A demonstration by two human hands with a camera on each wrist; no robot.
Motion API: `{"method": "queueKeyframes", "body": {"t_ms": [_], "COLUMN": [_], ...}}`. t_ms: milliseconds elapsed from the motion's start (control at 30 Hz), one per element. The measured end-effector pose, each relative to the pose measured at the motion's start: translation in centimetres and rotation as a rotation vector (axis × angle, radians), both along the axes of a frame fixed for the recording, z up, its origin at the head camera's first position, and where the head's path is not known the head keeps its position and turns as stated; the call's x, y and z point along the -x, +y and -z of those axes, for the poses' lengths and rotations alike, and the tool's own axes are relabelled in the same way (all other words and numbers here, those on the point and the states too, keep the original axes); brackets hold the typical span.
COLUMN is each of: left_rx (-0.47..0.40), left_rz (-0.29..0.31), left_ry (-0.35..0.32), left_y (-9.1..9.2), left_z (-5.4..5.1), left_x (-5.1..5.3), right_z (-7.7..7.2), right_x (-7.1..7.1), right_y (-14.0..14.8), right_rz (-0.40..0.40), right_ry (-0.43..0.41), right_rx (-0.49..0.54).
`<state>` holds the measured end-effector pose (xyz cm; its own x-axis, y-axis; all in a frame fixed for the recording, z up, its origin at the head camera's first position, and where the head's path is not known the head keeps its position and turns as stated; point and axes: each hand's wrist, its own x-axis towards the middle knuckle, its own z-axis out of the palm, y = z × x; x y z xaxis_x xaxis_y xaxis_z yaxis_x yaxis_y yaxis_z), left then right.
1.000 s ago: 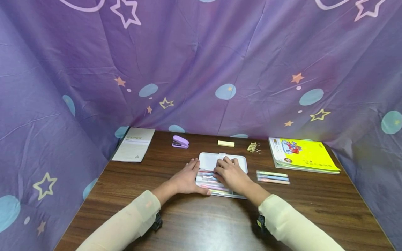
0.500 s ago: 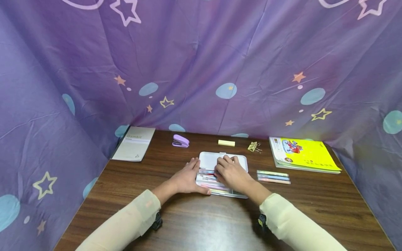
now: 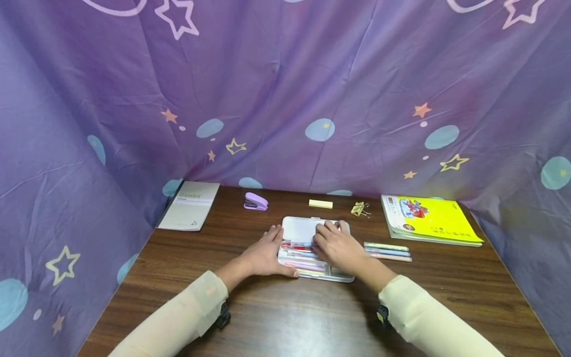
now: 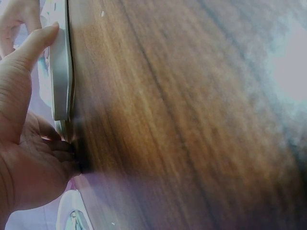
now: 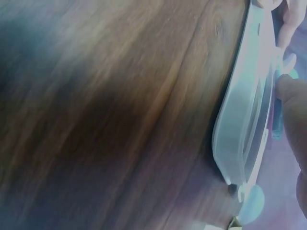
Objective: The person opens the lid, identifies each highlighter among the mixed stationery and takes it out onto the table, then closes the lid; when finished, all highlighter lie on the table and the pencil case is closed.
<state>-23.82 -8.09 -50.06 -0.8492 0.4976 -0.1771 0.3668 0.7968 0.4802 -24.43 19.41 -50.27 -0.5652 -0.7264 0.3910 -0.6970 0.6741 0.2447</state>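
A white pen case (image 3: 300, 229) lies with its lid folded back, several pens (image 3: 308, 266) inside. My left hand (image 3: 264, 254) grips its left end, thumb on the front edge and fingers at the left side; the left wrist view shows this thumb over the case wall (image 4: 60, 72). Over the right part of the case, my right hand (image 3: 340, 248) has bent fingers. In the right wrist view its thumb (image 5: 288, 88) pinches a blue-green pen (image 5: 277, 120) above the case. Red parts of a pen (image 3: 292, 246) show in the rear of the case.
Three pens (image 3: 388, 252) lie right of the case. Behind stand a purple stapler (image 3: 256, 202), a yellow block (image 3: 320, 204) and gold binder clips (image 3: 359, 208). A notebook (image 3: 189, 208) lies at the left, yellow books (image 3: 439, 220) at the right.
My right hand has shifted right along the case, uncovering more of the pens with red parts. My left hand has stayed in place at the left end.
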Motion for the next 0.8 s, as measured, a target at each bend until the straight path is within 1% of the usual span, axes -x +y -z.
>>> {"method": "queueKeyframes", "body": {"t_ms": [200,333,567,800], "left_rx": [-0.013,-0.024,-0.022,-0.012], "left_rz": [0.002,-0.001,0.003,0.001], "left_ry": [-0.003,-0.008,0.002,0.003], "left_y": [0.0,0.0,0.0,0.0], "left_z": [0.0,-0.1,-0.2,0.0], "left_x": [0.0,-0.1,0.0,0.0], "right_z": [0.1,-0.1,-0.8,-1.0], "right_x": [0.0,-0.2,-0.8,-1.4], "right_y": [1.2,2.3,4.8,7.2], "right_rz": [-0.027,-0.038,-0.028,-0.010], "right_ry": [0.040,0.044,0.057,0.041], "right_rx": [0.037,0.056,0.066,0.066]}}
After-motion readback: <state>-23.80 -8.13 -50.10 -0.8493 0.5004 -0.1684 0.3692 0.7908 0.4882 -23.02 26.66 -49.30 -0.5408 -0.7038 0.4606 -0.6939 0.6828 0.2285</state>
